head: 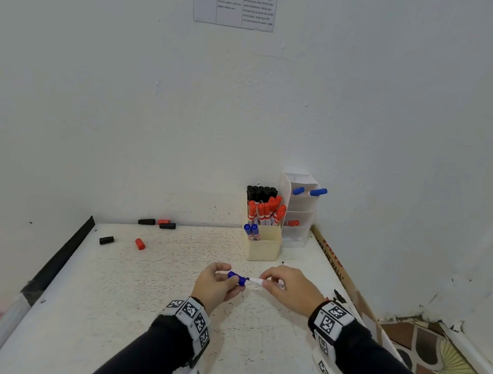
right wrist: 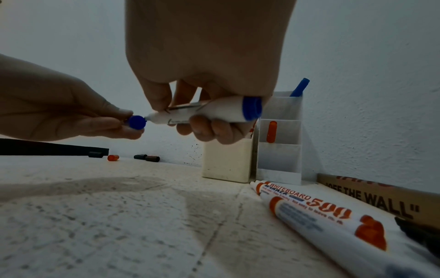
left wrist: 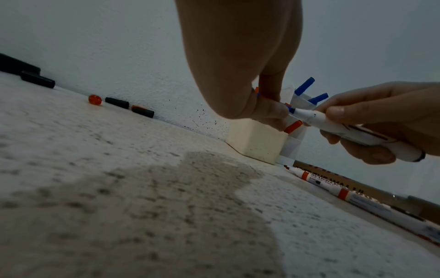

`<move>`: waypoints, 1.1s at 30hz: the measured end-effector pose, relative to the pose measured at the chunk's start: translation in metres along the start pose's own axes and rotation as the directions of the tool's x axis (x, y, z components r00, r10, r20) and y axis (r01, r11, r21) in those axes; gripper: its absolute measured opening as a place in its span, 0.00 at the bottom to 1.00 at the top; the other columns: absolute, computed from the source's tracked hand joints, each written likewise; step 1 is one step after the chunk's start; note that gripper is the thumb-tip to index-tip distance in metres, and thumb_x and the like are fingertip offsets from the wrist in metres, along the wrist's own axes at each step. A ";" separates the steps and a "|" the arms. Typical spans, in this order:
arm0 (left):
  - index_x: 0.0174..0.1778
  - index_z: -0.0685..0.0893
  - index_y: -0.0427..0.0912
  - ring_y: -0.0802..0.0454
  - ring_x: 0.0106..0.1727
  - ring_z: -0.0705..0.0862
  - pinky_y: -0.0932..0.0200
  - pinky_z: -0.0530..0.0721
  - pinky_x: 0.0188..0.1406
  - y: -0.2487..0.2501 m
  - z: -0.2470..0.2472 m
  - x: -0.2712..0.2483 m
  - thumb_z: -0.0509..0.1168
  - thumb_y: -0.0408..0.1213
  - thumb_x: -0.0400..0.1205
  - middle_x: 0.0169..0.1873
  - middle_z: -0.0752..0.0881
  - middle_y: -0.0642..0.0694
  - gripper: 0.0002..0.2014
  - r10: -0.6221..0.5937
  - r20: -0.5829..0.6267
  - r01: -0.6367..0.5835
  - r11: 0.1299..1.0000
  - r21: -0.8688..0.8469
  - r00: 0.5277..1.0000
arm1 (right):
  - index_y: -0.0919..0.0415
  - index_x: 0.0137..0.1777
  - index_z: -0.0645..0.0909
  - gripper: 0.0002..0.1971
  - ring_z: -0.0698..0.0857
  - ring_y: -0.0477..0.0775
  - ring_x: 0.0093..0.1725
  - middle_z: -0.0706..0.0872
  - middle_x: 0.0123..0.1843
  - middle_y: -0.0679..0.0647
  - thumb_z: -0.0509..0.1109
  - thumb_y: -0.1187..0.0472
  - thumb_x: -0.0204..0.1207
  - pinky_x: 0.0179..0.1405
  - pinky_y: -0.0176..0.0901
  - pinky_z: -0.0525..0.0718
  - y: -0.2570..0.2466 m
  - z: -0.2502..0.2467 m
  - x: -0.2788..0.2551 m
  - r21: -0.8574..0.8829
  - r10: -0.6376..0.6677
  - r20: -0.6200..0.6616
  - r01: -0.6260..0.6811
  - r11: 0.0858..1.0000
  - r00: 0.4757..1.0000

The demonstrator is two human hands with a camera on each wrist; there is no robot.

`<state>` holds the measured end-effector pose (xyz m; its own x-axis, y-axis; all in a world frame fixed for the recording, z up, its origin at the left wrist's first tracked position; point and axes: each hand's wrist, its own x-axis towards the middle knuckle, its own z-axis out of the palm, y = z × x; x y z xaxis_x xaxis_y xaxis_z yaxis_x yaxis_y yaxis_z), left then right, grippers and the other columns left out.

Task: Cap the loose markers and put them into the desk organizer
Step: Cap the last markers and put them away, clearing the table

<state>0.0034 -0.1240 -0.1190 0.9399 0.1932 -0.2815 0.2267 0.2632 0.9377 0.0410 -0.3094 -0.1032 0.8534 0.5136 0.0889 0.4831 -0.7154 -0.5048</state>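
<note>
Above the table [head: 148, 291], left hand [head: 217, 285] pinches blue cap [head: 236, 278], right hand [head: 290, 289] grasps marker [head: 257, 281].

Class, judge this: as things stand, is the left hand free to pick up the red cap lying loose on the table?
Probably not yet: the left hand pinches the blue cap. The table toward the red cap looks unobstructed.

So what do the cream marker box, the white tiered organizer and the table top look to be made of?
Cream box: opaque, smooth, slightly glossy walls with rounded corners, probably plastic. White tiered organizer: thin, faintly translucent matte panels, likely plastic or acrylic. Table top: hard, matte, off-white with dark speckles, like laminate or painted board; I can't tell which.
</note>
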 end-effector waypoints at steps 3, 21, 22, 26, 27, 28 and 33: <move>0.50 0.74 0.37 0.48 0.32 0.89 0.65 0.88 0.29 0.001 0.000 -0.002 0.63 0.22 0.80 0.40 0.85 0.35 0.08 -0.001 -0.018 0.000 0.997 -0.072 1.000 | 0.50 0.58 0.82 0.12 0.80 0.47 0.49 0.84 0.49 0.48 0.62 0.50 0.80 0.50 0.39 0.77 -0.001 0.001 0.002 0.012 -0.003 -0.017 0.003 1.000 1.000; 0.51 0.75 0.35 0.46 0.38 0.81 0.55 0.74 0.43 0.011 0.008 -0.015 0.48 0.36 0.87 0.42 0.85 0.39 0.12 0.108 0.167 -0.199 0.508 0.838 0.980 | 0.52 0.53 0.84 0.14 0.80 0.44 0.46 0.84 0.45 0.45 0.66 0.45 0.76 0.47 0.40 0.78 -0.017 0.008 0.002 0.039 -0.077 0.070 0.074 0.996 0.995; 0.61 0.73 0.34 0.42 0.49 0.82 0.53 0.74 0.48 0.011 0.008 -0.016 0.48 0.34 0.87 0.52 0.84 0.36 0.13 0.147 0.192 -0.231 0.326 0.917 0.970 | 0.52 0.53 0.84 0.15 0.81 0.45 0.47 0.86 0.46 0.46 0.67 0.45 0.75 0.48 0.42 0.79 -0.019 0.009 0.002 0.042 -0.069 0.097 0.065 0.997 0.993; 0.76 0.55 0.19 0.39 0.61 0.80 0.51 0.75 0.54 0.007 0.008 -0.012 0.54 0.29 0.85 0.62 0.78 0.29 0.27 0.168 0.414 -0.406 -0.081 0.910 0.895 | 0.54 0.51 0.85 0.13 0.83 0.48 0.42 0.88 0.44 0.54 0.62 0.48 0.79 0.46 0.44 0.79 -0.023 0.008 0.005 0.098 -0.057 0.179 0.040 0.994 0.982; 0.71 0.68 0.21 0.43 0.53 0.84 0.58 0.76 0.46 0.009 0.010 -0.013 0.61 0.34 0.83 0.54 0.83 0.30 0.24 0.189 0.449 -0.446 -0.062 0.893 0.873 | 0.53 0.48 0.85 0.13 0.81 0.44 0.35 0.86 0.38 0.53 0.61 0.50 0.80 0.40 0.40 0.77 -0.024 0.005 0.004 0.133 -0.049 0.201 0.022 0.991 0.978; 0.58 0.80 0.30 0.47 0.43 0.86 0.62 0.74 0.37 0.013 0.012 -0.013 0.64 0.40 0.81 0.44 0.86 0.34 0.16 0.263 0.480 -0.465 -0.121 0.877 0.837 | 0.52 0.45 0.84 0.13 0.77 0.39 0.27 0.82 0.32 0.51 0.59 0.51 0.82 0.32 0.35 0.75 -0.025 0.003 0.003 0.185 -0.032 0.228 -0.011 0.983 0.973; 0.47 0.79 0.40 0.45 0.48 0.83 0.61 0.71 0.44 0.013 0.029 -0.006 0.42 0.42 0.89 0.45 0.85 0.40 0.20 0.284 0.405 -0.433 0.039 0.901 0.869 | 0.49 0.38 0.78 0.17 0.63 0.41 0.15 0.71 0.24 0.49 0.53 0.51 0.84 0.16 0.33 0.61 -0.020 -0.007 -0.004 0.393 0.055 0.301 -0.176 0.903 0.952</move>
<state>0.0079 -0.1491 -0.0993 0.9846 -0.1403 0.1044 -0.1680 -0.9247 0.3416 0.0292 -0.3005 -0.0880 0.7802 0.5922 -0.2015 0.2089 -0.5502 -0.8085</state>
